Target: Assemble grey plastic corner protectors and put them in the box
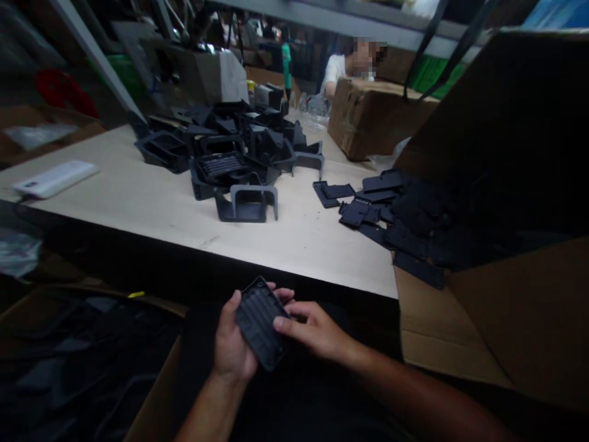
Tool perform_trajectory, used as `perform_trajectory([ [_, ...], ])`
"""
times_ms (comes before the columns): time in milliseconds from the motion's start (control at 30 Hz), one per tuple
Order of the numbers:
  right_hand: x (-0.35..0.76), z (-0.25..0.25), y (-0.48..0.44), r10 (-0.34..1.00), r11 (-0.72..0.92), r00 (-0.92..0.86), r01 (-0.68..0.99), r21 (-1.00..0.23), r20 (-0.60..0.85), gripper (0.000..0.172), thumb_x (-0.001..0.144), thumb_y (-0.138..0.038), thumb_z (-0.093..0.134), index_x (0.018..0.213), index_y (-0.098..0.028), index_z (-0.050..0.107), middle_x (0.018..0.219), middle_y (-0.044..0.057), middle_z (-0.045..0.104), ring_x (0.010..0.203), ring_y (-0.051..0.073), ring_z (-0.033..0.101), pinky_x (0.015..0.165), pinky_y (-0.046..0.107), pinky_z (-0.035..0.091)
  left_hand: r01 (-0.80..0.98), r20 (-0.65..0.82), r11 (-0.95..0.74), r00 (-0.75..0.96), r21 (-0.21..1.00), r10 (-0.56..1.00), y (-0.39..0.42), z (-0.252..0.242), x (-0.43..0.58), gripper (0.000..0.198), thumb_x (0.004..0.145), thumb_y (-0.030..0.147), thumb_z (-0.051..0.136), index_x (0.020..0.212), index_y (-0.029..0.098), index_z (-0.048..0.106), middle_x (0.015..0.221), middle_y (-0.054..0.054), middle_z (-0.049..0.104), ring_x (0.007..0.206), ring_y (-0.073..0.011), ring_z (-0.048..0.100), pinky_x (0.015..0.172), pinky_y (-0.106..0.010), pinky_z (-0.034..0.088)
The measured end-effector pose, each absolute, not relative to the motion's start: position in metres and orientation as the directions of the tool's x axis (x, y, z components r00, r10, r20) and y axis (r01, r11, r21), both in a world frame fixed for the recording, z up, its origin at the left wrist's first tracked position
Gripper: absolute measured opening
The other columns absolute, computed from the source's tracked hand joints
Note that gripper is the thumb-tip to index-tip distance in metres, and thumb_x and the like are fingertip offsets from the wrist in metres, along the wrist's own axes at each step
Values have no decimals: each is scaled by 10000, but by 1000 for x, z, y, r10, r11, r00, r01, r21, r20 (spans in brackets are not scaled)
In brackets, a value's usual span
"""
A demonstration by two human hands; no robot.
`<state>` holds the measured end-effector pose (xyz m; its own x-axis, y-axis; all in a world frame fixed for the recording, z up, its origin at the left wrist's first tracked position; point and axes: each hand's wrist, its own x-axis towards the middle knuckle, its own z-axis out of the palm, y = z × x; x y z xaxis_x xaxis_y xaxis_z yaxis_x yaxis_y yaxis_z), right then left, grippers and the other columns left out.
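Observation:
A dark rectangular plastic part (260,322) with raised ribs is held in front of the table's near edge, tilted in my hands. My left hand (234,344) wraps it from the left and below, the thumb along its upper left edge and fingertips showing beyond the far side. On its right edge, my right hand (313,328) grips with the thumb on the ribbed face; its other fingers are partly hidden behind the part. Beyond my hands, a pile of black bracket-like plastic frames (248,205) lies on the table. Flat black plates (361,210) lie heaped to the right.
The pale table (151,209) carries a white power bank-like device (57,178) at left. An open cardboard box (453,344) stands at right, another box (159,393) of dark parts at lower left. Behind the table, a person (338,67) sits near a closed carton (368,116).

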<state>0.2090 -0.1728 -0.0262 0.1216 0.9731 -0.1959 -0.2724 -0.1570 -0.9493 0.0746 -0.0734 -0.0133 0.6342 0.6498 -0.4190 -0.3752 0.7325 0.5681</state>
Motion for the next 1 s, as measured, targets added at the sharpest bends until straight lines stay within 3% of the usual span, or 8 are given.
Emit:
perform_trajectory([
  [67, 228, -20, -177, 972, -40, 233, 129, -991, -9, 419, 914, -552, 755, 1180, -228, 783, 1152, 74, 774, 1053, 244, 708, 974, 388, 529, -424, -472, 738, 577, 524, 667, -68, -11, 73, 492, 895, 583, 584, 1009, 145, 777, 1011, -163, 805, 1054, -352, 753, 982, -508, 593],
  [133, 257, -15, -184, 931, -5, 324, 471, -882, 168, 449, 930, -506, 755, 1308, -266, 725, 1284, 81, 735, 1189, 256, 666, 1070, 413, 492, -452, -516, 718, 501, 528, 695, -62, -11, 65, 437, 872, 544, 597, 974, 159, 777, 964, -133, 806, 1041, -350, 757, 993, -533, 596],
  [267, 341, -17, -214, 790, -250, 513, 769, -588, 336, 548, 942, -459, 715, 1434, -236, 625, 1461, 137, 626, 1372, 305, 546, 1188, 497, 402, -379, -578, 707, 408, 597, 707, -54, -17, 39, 402, 820, 534, 655, 1002, 196, 772, 1001, -103, 818, 1063, -362, 756, 963, -520, 620],
  [400, 416, -35, -260, 559, -681, 754, 655, -328, 346, 795, 880, -493, 720, 1555, -140, 494, 1628, 226, 415, 1492, 397, 394, 1228, 543, 318, -279, -581, 695, 394, 663, 712, -54, -28, 19, 453, 742, 568, 746, 1020, 211, 763, 994, -93, 823, 1032, -357, 766, 889, -449, 649],
  [533, 444, -55, -283, 370, -875, 901, 420, -240, 226, 1020, 817, -670, 731, 1620, -138, 395, 1640, 281, 358, 1513, 503, 304, 1190, 646, 278, -221, -593, 710, 419, 668, 688, -59, -34, 18, 488, 708, 568, 801, 1026, 202, 756, 977, -95, 821, 976, -342, 775, 828, -417, 661],
  [667, 445, -66, -268, 391, -866, 894, 438, -240, 219, 849, 909, -681, 617, 1587, -190, 475, 1600, 247, 435, 1515, 516, 283, 1179, 666, 255, -168, -571, 719, 498, 675, 652, -64, -31, 29, 512, 702, 549, 819, 1059, 189, 745, 972, -112, 811, 944, -361, 774, 800, -452, 664],
  [833, 450, -63, -231, 479, -801, 835, 542, -254, 270, 713, 954, -569, 616, 1546, -181, 531, 1527, 219, 535, 1419, 382, 478, 1198, 544, 309, -163, -530, 728, 584, 666, 615, -68, -31, 36, 498, 740, 547, 801, 1074, 180, 755, 994, -123, 805, 942, -351, 770, 815, -441, 661],
  [1000, 456, -53, -201, 528, -744, 781, 615, -262, 334, 628, 925, -517, 656, 1462, -192, 628, 1418, 174, 649, 1289, 341, 599, 1143, 482, 404, -140, -557, 759, 597, 636, 577, -73, -41, 28, 503, 746, 555, 796, 1076, 177, 774, 1012, -125, 804, 963, -347, 766, 857, -439, 652],
])
